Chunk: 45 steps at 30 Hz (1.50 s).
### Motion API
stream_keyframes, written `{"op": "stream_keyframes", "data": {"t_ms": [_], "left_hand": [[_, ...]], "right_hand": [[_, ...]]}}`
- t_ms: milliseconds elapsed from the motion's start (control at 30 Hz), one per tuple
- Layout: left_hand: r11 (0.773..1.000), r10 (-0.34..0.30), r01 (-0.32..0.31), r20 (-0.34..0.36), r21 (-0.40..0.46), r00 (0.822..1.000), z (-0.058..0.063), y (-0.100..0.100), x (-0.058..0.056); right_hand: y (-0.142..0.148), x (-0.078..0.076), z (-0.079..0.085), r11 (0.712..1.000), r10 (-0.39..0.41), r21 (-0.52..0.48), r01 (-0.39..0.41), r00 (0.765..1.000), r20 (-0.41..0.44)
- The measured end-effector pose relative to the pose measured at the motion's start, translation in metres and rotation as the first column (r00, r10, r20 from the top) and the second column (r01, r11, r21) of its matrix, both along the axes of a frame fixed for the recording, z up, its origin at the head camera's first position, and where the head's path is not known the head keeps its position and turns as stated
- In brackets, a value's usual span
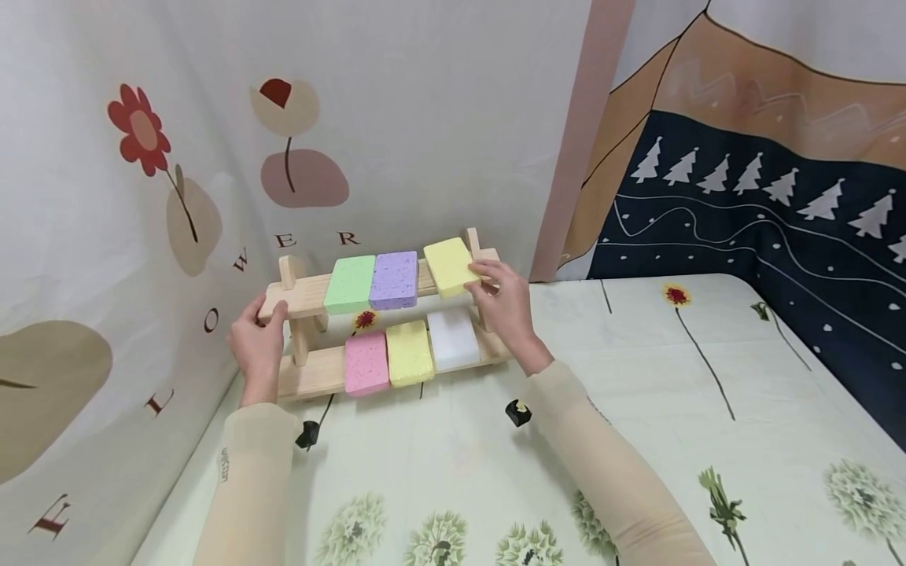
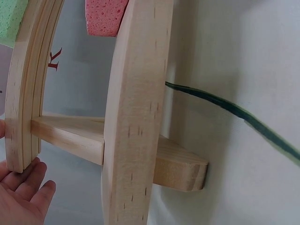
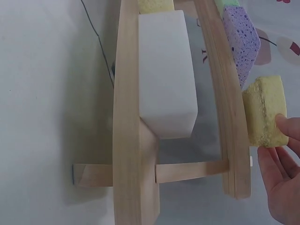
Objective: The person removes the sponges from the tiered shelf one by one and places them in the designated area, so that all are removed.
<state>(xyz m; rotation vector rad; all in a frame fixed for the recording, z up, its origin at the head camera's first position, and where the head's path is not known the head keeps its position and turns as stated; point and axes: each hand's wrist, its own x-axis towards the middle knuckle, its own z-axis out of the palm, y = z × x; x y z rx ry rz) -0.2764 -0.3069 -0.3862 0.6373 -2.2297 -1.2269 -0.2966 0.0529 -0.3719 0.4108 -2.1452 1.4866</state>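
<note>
A two-tier wooden shelf (image 1: 311, 373) stands near the wall cloth. My left hand (image 1: 259, 339) grips the left end of its upper board, thumb on top and fingers beneath. Between the thumb and fingers of my right hand (image 1: 504, 303) is a yellow sponge (image 1: 450, 267), pinched by its right edge. It is tilted against the upper board (image 3: 234, 122) in the right wrist view. Left of it on that tier lie a green sponge (image 1: 350, 283) and a purple sponge (image 1: 394, 279). Below sit a pink sponge (image 1: 366, 363), a second yellow sponge (image 1: 410, 354) and a white sponge (image 1: 453, 338).
Under the shelf lies a pale cloth (image 1: 637, 472) printed with flowers. Behind and to the left hangs a white cloth (image 1: 439, 118) with flower prints and letters. A dark cloth with white trees (image 1: 750, 196) hangs at the right.
</note>
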Motion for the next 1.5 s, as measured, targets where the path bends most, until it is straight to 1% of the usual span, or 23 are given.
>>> {"op": "stream_keyframes", "data": {"t_ms": [167, 333, 533, 767, 833, 1000, 1233, 1500], "left_hand": [[1.0, 0.003, -0.003, -0.002, -0.013, 1.0, 0.0, 0.001, -0.001], [1.0, 0.003, -0.003, -0.014, -0.017, 1.0, 0.0, 0.002, -0.001], [1.0, -0.004, 0.004, -0.011, 0.008, 1.0, 0.0, 0.001, 0.001], [0.998, -0.02, 0.02, -0.004, 0.056, 1.0, 0.0, 0.001, 0.0], [0.998, -0.021, 0.021, -0.005, 0.059, 1.0, 0.0, 0.001, 0.0], [0.999, -0.013, 0.014, -0.013, 0.034, 1.0, -0.001, 0.002, 0.0], [1.0, -0.003, 0.003, -0.01, 0.015, 1.0, -0.002, 0.003, 0.001], [1.0, 0.0, 0.0, -0.013, 0.018, 1.0, -0.001, 0.003, 0.002]], "right_hand": [[0.005, -0.002, 0.002, 0.999, 0.0, -0.048, -0.002, 0.999, -0.04], [0.011, -0.003, 0.003, 0.998, -0.007, -0.055, 0.004, 0.998, -0.07], [0.019, -0.002, 0.004, 0.998, -0.025, -0.055, 0.022, 0.998, -0.056], [0.029, -0.003, 0.007, 0.997, -0.047, -0.062, 0.043, 0.997, -0.069], [0.032, -0.003, 0.007, 0.997, -0.057, -0.06, 0.053, 0.996, -0.065], [0.041, -0.002, 0.005, 0.995, -0.094, -0.033, 0.092, 0.994, -0.049], [0.051, -0.002, 0.005, 0.993, -0.11, -0.058, 0.107, 0.992, -0.055], [0.063, 0.001, 0.002, 0.99, -0.134, -0.056, 0.131, 0.99, -0.046]]}}
